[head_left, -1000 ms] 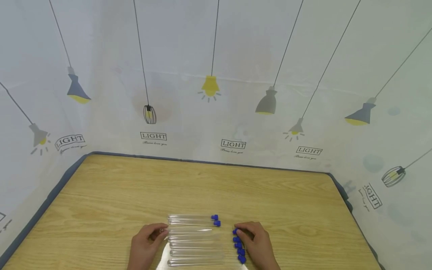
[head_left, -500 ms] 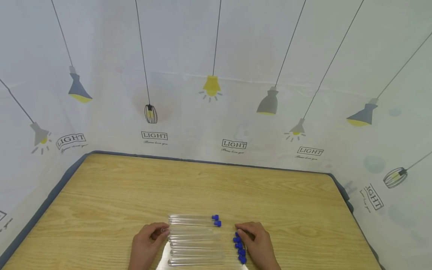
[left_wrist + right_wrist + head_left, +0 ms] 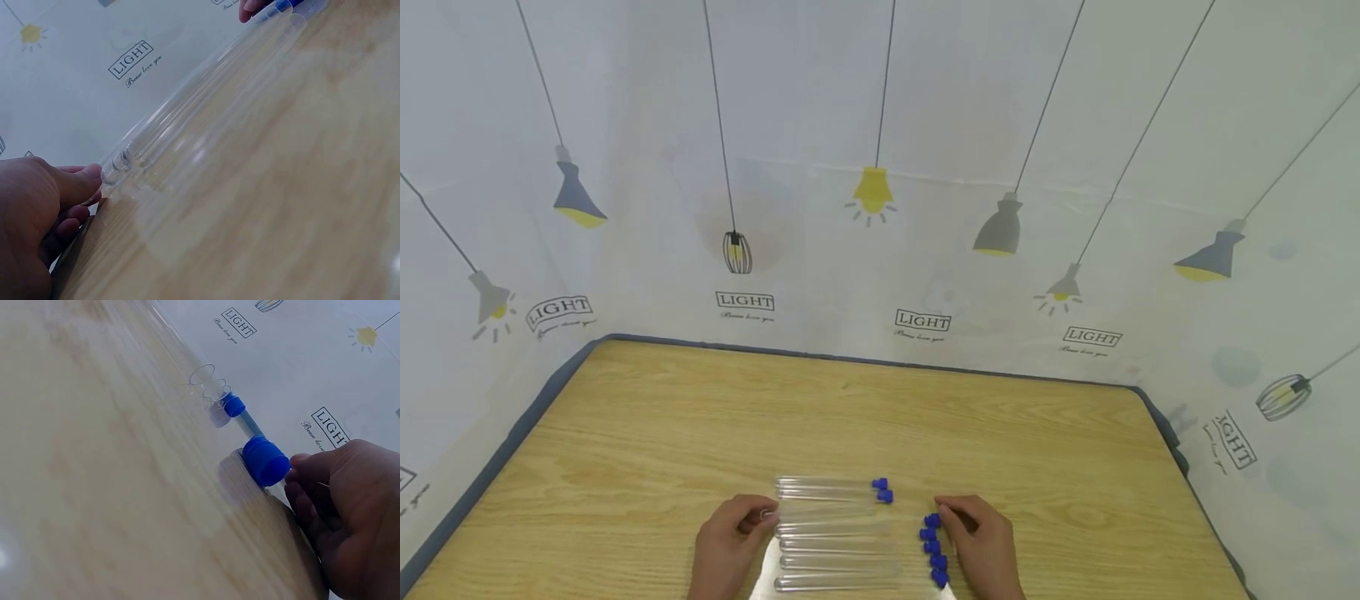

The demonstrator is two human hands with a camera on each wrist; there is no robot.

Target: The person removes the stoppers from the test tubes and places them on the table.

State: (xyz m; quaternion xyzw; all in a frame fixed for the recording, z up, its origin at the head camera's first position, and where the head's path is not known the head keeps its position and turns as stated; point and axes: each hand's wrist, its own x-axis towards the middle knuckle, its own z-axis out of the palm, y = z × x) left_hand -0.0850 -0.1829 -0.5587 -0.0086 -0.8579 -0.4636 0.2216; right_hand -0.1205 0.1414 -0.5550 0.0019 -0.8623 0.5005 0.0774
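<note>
In the head view my left hand [image 3: 733, 542] pinches the rounded end of a clear test tube [image 3: 827, 511] between thumb and fingers. Several uncapped tubes [image 3: 838, 563] lie below it in a row, open ends to the right. Two tubes above carry blue caps [image 3: 884, 497]. My right hand [image 3: 981, 542] is just right of a column of loose blue caps [image 3: 932, 547], its thumb tip beside the top one. In the right wrist view the thumb tip is close against a blue cap [image 3: 265, 461]; nothing shows gripped between the fingers.
A wood-grain table [image 3: 700, 417] with a dark blue edge fills the lower part of the head view. Around its far and side edges hangs a white curtain [image 3: 805, 250] printed with lamps. Light reflects off the tabletop near the tubes.
My right hand has drawn back slightly to the right and its fingertips have come off the top cap, which is now fully visible. My left hand keeps its pinch on the tube.
</note>
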